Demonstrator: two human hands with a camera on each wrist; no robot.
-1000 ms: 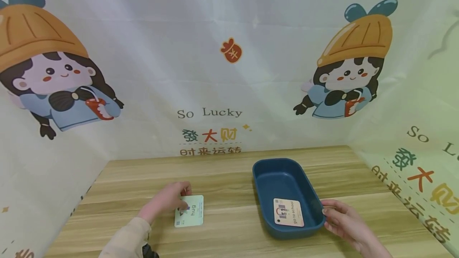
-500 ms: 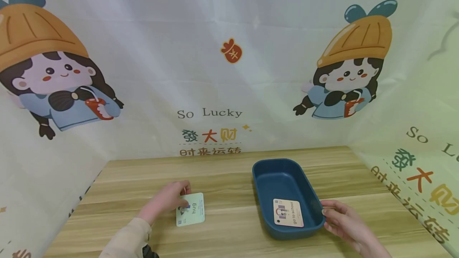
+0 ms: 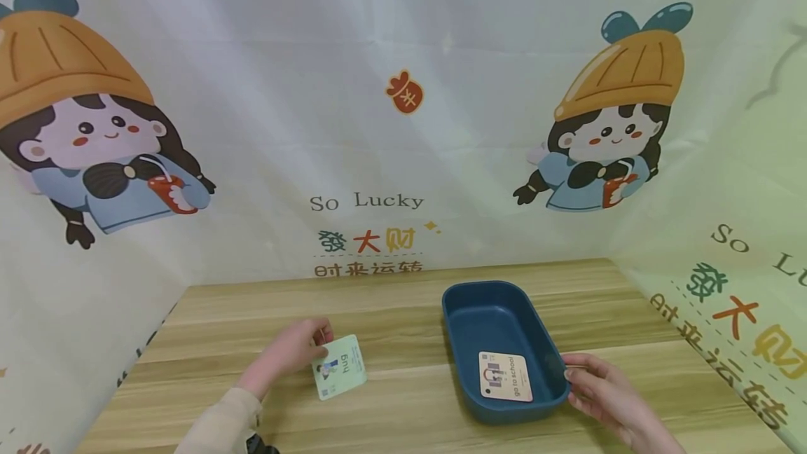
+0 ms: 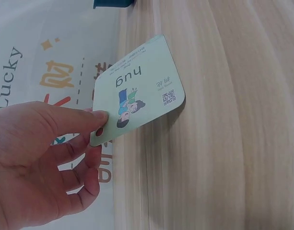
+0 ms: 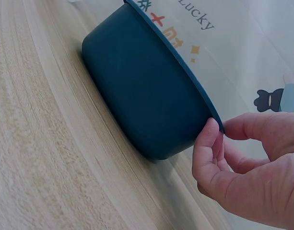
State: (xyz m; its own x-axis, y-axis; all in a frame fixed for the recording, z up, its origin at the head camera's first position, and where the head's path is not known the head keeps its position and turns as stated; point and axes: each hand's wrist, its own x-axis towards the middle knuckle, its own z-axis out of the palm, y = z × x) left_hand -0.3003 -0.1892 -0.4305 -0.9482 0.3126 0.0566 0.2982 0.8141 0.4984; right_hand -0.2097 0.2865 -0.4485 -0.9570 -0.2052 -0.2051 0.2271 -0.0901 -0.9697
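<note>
My left hand (image 3: 293, 350) pinches a light green card (image 3: 340, 367) marked "hug" by one corner, thumb on top. In the left wrist view the "hug" card (image 4: 137, 88) is tilted, with a shadow on the wood under its edge. My right hand (image 3: 608, 391) grips the rim of a dark blue rectangular bin (image 3: 463, 380) at its near right corner. The right wrist view shows thumb and fingers (image 5: 209, 153) pinching that rim against the bin wall (image 5: 142, 86). Inside the bin, toward its near end, lies a pale card (image 3: 506, 377) reading "go to school".
A wood-grain table (image 3: 391, 328) carries the bin on its right half. White printed cloth (image 3: 353, 125) stands behind the table and along both sides, with cartoon figures and lettering.
The "hug" card has lifted and turned a little in my left hand, shifting slightly right. My right hand stays on the bin rim, and the bin has hardly moved.
</note>
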